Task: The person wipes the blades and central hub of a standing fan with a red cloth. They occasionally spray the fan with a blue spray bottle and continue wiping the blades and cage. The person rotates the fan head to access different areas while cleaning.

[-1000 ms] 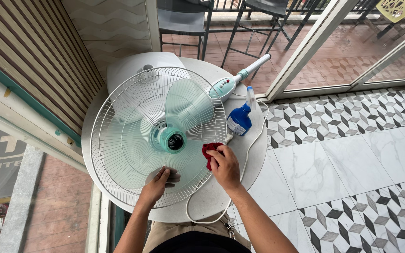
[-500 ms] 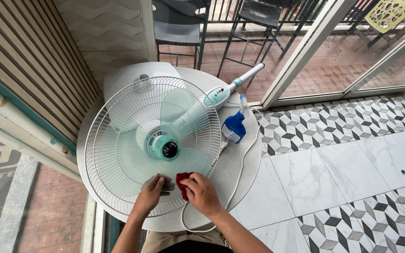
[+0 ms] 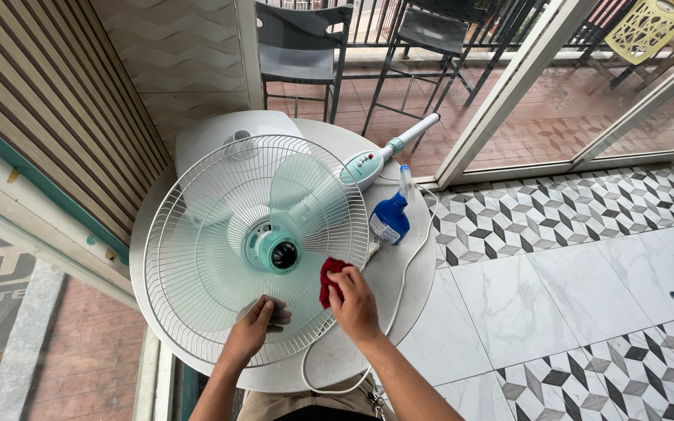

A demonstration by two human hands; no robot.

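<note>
Both forearms reach in from the near edge over a round white counter point(image 3: 407, 257). The left hand point(image 3: 253, 327) lies palm down with fingers spread flat on the near part of the fan's wire guard point(image 3: 196, 234), pressing on the grille and closed around nothing. The right hand point(image 3: 352, 302) is bent at the wrist with fingers curled tight around a bunched red cloth point(image 3: 328, 279), which it holds against the near right part of the guard, just right of the dark hub point(image 3: 284, 255).

The fan lies face up on the counter, its pale green blades point(image 3: 298, 191) showing through the white wires. Its round white base point(image 3: 220, 132) sits at the far left, and its neck with the control panel point(image 3: 362, 165) runs off to the far right. A blue spray bottle point(image 3: 390, 217) lies on the counter just right of the guard. A white cord point(image 3: 409, 253) loops down the right side and around the near edge, passing under the right forearm. Grey chairs point(image 3: 299, 43) stand beyond the counter, and patterned floor tiles point(image 3: 555, 210) spread to the right.
</note>
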